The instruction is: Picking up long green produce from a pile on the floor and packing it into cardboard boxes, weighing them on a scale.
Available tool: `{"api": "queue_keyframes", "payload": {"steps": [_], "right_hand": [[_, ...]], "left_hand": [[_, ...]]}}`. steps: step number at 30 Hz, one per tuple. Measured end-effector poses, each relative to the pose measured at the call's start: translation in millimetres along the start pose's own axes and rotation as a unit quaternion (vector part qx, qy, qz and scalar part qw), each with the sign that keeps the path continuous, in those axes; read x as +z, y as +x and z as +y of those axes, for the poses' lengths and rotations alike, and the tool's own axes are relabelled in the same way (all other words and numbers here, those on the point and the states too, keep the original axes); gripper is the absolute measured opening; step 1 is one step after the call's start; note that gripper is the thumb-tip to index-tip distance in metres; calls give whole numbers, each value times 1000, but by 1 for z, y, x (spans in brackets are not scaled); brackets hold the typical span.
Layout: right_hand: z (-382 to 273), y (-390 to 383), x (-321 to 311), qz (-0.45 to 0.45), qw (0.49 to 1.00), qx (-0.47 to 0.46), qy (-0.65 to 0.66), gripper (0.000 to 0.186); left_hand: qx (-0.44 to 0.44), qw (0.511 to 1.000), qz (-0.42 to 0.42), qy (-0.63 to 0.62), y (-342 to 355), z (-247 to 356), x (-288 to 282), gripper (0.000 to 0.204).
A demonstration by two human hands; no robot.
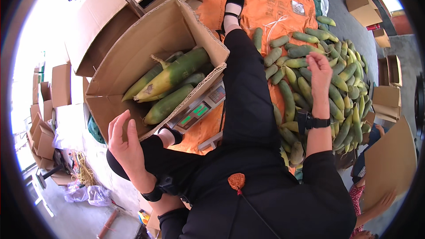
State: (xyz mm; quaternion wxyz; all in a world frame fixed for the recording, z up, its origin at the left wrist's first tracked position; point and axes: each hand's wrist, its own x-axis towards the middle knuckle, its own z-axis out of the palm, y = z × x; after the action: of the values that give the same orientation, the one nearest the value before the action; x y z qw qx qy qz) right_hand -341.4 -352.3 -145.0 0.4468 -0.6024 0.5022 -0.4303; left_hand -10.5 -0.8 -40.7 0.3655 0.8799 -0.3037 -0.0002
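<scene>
A cardboard box (102, 89) holds several long green radishes (172, 73), some with yellow ends, and rests on a scale (198, 110) with lit green displays. My left hand (126, 144) is at the box's lower left corner, its fingers loosely bent and apart, holding nothing visible. My right hand (319, 74) is raised over a large pile of green and yellowish radishes (347, 106), its fingers loosely bent, with nothing visible in them. The pile lies on and around orange sacking (261, 4).
Open cartons (99, 26) surround the box at the back left, with more boxes (387, 102) along the right. Coiled rope (82, 170) and plastic bags (99, 194) lie at lower left. Another person's hand (383, 203) holds a cardboard sheet (389, 159) at lower right.
</scene>
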Motion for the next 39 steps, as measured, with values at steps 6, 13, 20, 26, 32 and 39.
{"api": "queue_keyframes", "payload": {"steps": [6, 13, 20, 26, 32, 39], "right_hand": [[129, -18, -18, -92, 969, 92, -212, 18], [232, -95, -9, -233, 888, 200, -342, 32], [275, -97, 31, -320, 811, 198, -448, 58], [303, -99, 61, -424, 719, 115, -538, 41], [327, -102, 45, -396, 746, 151, -514, 40], [298, -100, 21, -393, 781, 171, -455, 39]], "left_hand": [[-7, 1000, -5, 6, 0, -4, 3, 18], [-13, 1000, 17, 4, 0, -4, 7, 18], [-25, 1000, -12, -12, -1, 3, 1, 16], [-29, 1000, -3, -1, -1, 1, 0, 17], [4, 1000, 9, -2, 5, 1, 6, 18], [-3, 1000, 16, 3, 0, 3, -3, 18]]}}
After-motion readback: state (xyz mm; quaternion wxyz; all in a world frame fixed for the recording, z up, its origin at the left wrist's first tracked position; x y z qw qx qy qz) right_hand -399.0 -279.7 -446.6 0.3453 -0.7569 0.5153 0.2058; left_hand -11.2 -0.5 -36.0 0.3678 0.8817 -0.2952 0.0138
